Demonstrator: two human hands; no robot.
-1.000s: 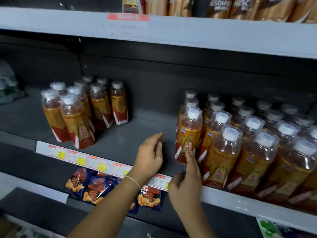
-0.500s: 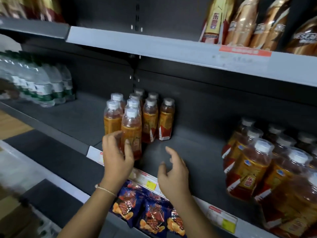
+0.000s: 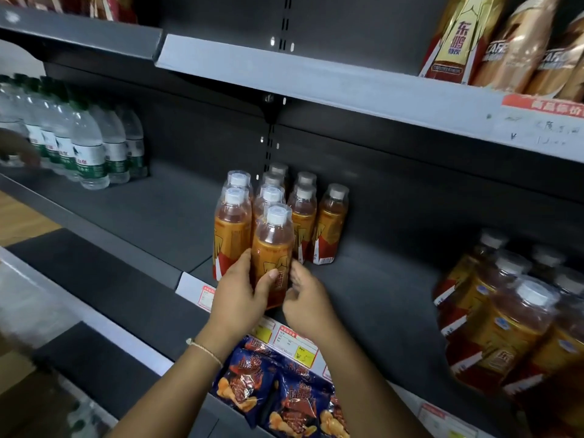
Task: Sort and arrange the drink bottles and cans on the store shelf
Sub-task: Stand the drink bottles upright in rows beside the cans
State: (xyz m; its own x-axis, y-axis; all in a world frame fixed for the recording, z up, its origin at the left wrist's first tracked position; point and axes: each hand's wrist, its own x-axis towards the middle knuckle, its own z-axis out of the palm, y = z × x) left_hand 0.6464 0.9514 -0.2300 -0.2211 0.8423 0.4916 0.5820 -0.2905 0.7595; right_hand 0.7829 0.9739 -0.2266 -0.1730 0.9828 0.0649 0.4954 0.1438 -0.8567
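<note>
Gripping the front bottle (image 3: 274,248) low, your left hand (image 3: 240,295) steadies it while your right hand (image 3: 308,303), fingers loosely curled, touches its base to square it on the shelf (image 3: 151,216).

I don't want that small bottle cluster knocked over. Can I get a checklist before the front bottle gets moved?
1. Left hand wrapped around front bottle: ok.
2. Right hand gripping it: cannot tell, fingertips sit at its base.
3. Front bottle upright: ok.
4. Bottles behind standing upright: ok.
5. Bare shelf to the right for sliding: ok.
6. Cap sealed: cannot tell.
</note>
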